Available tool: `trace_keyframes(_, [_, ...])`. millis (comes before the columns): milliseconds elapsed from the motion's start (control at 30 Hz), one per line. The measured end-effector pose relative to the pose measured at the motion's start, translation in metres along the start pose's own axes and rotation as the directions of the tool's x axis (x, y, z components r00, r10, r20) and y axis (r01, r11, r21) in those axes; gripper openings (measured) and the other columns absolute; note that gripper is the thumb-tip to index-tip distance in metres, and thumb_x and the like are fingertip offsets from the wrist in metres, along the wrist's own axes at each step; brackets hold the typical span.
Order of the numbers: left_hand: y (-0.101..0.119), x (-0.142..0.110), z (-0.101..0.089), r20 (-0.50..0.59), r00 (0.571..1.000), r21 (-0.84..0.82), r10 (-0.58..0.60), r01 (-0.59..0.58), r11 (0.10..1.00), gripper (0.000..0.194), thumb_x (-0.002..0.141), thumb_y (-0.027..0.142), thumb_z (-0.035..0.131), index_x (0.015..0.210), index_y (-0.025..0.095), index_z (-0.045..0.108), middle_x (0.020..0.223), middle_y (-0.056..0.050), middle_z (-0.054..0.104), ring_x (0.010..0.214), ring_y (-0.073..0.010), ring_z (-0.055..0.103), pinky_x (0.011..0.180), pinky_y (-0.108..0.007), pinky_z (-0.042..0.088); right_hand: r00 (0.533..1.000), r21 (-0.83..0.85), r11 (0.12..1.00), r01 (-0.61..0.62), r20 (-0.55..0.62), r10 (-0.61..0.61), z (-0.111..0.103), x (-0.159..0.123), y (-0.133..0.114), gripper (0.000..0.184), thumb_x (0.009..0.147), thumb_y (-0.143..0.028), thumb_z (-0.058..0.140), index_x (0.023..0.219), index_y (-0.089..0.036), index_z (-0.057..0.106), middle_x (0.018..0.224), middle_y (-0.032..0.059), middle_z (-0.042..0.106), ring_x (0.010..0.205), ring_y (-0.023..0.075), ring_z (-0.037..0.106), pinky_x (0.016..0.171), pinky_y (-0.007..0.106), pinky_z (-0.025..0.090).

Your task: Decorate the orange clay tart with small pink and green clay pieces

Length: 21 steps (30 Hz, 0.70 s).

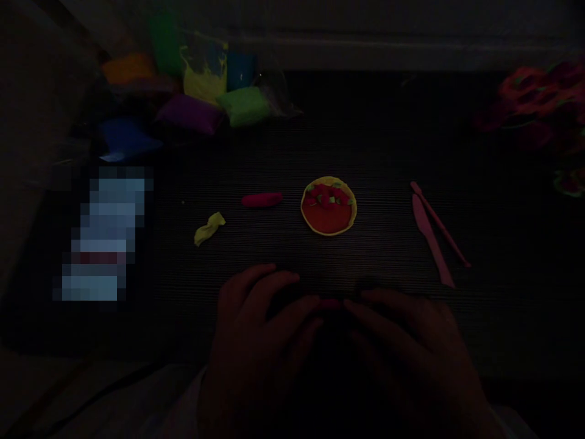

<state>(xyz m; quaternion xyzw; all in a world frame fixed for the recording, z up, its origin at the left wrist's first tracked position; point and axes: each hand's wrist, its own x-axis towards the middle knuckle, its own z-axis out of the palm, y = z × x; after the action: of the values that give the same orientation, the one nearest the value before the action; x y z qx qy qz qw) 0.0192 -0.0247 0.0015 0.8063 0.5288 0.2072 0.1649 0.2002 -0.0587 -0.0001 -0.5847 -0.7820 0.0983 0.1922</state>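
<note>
The left hand (pixel 262 323) and right hand (pixel 411 332) pinch a small red clay piece (pixel 329 303), other fingers loosely spread — a yellow-rimmed clay disc (pixel 328 218) lies beyond the fingertips.

Two bare hands (pixel 262 314), pale greyish sleeves (pixel 186 402), dim in shadow

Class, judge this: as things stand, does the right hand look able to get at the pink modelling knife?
Probably yes. The knife lies just beyond the right hand, with nothing visible between them. The thin pink stick lies alongside, on the knife's far side.
</note>
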Motion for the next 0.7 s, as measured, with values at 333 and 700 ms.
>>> trace_keyframes(333, [-0.001,0.012,0.0,0.046,0.999,-0.058,0.017,-0.015,0.998,0.012,0.077,0.024,0.057,0.082,0.029,0.066,0.096,-0.001,0.057,0.1,-0.0216,0.044,0.082,-0.04,0.04,0.998,0.136,0.989,-0.057,-0.004,0.058,0.001,0.018,-0.003,0.014,0.08,-0.025,0.052,0.09,-0.024,0.062,0.081,0.0011,0.061,0.071,0.0143,0.053,0.066,0.031,0.034])
trace_keyframes(700, [-0.002,0.013,-0.002,0.056,0.998,-0.049,0.035,-0.032,0.998,0.014,0.078,0.024,0.054,0.082,0.028,0.067,0.095,-0.002,0.059,0.097,-0.0217,0.045,0.081,-0.04,0.04,0.996,0.116,0.989,-0.088,0.003,0.088,0.001,0.021,-0.005,0.012,0.078,-0.026,0.054,0.086,-0.024,0.063,0.081,0.0015,0.061,0.071,0.0147,0.053,0.065,0.032,0.033])
